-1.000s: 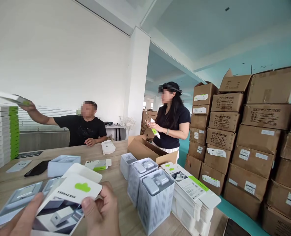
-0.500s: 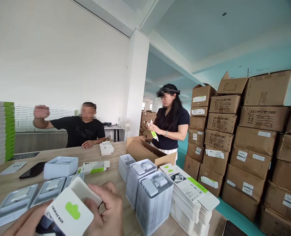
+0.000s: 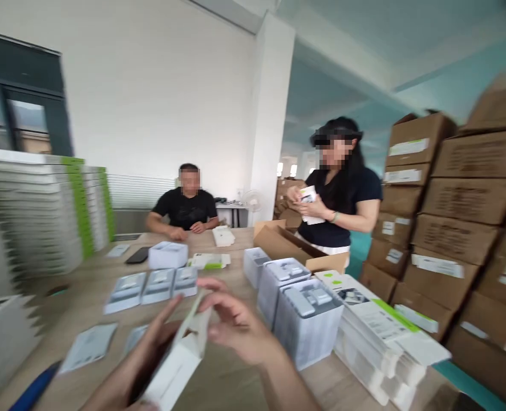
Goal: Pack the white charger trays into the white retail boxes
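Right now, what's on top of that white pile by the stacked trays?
A flattened box with green printing lies on the white pile. It hides what's directly beneath; only the pile's sides show.

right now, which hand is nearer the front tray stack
Right: the right hand is left of the front tray stack; the left hand is farther left, holding the white box.

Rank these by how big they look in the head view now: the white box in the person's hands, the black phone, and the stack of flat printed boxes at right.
1. Stack of flat printed boxes
2. White box, its bottom cut off by the frame; nearness enlarges it
3. Black phone
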{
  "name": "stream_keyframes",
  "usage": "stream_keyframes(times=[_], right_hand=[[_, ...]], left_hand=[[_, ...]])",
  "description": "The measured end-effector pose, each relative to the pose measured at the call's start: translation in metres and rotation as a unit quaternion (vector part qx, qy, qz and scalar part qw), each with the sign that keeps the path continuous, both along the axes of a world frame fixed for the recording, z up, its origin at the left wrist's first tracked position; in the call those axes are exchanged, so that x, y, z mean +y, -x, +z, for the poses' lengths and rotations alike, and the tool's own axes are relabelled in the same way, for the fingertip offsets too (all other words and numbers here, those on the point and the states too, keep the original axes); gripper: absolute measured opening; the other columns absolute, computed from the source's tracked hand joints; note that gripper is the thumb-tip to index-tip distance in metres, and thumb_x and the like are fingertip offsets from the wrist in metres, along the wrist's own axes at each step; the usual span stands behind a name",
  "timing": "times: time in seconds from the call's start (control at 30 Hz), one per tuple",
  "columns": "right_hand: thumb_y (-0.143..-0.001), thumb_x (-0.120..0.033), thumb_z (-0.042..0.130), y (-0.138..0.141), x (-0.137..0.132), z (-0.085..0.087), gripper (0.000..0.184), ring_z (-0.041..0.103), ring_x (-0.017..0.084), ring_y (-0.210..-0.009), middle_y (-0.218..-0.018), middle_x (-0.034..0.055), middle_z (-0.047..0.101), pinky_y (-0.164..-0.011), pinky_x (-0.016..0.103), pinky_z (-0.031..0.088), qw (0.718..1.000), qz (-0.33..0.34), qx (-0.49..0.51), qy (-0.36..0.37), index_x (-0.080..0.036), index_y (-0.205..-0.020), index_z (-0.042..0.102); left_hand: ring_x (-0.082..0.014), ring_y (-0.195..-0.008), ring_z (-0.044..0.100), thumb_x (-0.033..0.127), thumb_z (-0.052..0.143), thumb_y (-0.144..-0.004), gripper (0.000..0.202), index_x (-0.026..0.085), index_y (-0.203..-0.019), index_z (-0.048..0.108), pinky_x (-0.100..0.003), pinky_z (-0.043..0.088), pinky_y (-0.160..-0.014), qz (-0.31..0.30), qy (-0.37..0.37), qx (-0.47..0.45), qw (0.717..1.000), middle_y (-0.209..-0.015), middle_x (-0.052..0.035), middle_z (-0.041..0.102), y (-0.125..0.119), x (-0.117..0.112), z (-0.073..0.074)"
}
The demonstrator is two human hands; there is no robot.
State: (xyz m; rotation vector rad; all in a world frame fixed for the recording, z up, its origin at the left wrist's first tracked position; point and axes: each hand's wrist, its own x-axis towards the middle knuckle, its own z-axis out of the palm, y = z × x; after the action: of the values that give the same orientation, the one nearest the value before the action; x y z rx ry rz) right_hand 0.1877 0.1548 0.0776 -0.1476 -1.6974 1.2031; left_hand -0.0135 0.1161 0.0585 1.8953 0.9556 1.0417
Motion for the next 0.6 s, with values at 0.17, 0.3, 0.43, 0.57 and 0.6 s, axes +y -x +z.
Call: stream_keyframes(times=[0.17,0.3,0.43,0.57,0.6], right_hand=[[-0.071,-0.04,0.083,0.0,-0.004,0.004,0.031,0.065,0.015,-0.088,-0.108,0.004,0.061,-0.071,0.026,0.054,0.988,0.102,0.036,0.113,-0.02,-0.083,0.063],[-0.066,-0.04,0.086,0.001,-0.007,0.01,0.033,0.062,0.013,-0.079,-0.096,0.0026,0.062,-0.065,0.023,0.05,0.991,0.032,0.054,0.118,-0.017,-0.071,0.062],[-0.076,-0.036,0.079,-0.003,-0.012,0.015,0.02,0.062,0.015,-0.087,-0.1,0.0049,0.063,-0.066,0.022,0.049,0.986,-0.158,0.049,0.006,-0.019,-0.076,0.069],[-0.086,-0.021,0.069,-0.003,-0.021,0.017,0.005,0.062,0.017,-0.095,-0.105,0.0049,0.063,-0.075,0.025,0.05,0.947,-0.286,0.003,-0.146,-0.024,-0.085,0.073],[-0.088,-0.018,0.067,-0.001,-0.024,0.017,0.009,0.061,0.017,-0.096,-0.105,0.005,0.062,-0.078,0.026,0.05,0.938,-0.294,-0.012,-0.181,-0.024,-0.088,0.073]], left_hand=[[-0.0349,-0.121,0.059,0.086,0.038,-0.07,0.108,0.03,-0.155,0.0,-0.056,0.04,-0.106,0.013,0.128,-0.041,0.991,-0.125,-0.009,0.066,-0.006,-0.018,0.009],[-0.0396,-0.139,0.038,0.085,0.056,-0.062,0.107,0.039,-0.151,0.021,-0.057,0.034,-0.112,-0.023,0.069,-0.045,0.996,-0.147,-0.0042,0.05,0.004,-0.027,0.017],[-0.0369,-0.136,0.04,0.062,0.054,-0.084,0.057,0.041,-0.136,0.047,-0.056,0.028,-0.115,0.259,-0.103,0.126,0.952,-0.149,-0.0013,0.043,0.017,-0.043,0.029],[-0.0248,-0.089,0.065,0.064,0.051,-0.084,0.071,0.041,-0.147,0.029,-0.041,0.055,-0.078,0.329,-0.054,0.125,0.934,-0.142,-0.0052,0.046,0.001,-0.054,0.038],[-0.0225,-0.087,0.065,0.065,0.049,-0.085,0.072,0.041,-0.149,0.026,-0.038,0.055,-0.077,0.307,-0.028,0.09,0.947,-0.144,-0.0045,0.046,-0.005,-0.054,0.037]])
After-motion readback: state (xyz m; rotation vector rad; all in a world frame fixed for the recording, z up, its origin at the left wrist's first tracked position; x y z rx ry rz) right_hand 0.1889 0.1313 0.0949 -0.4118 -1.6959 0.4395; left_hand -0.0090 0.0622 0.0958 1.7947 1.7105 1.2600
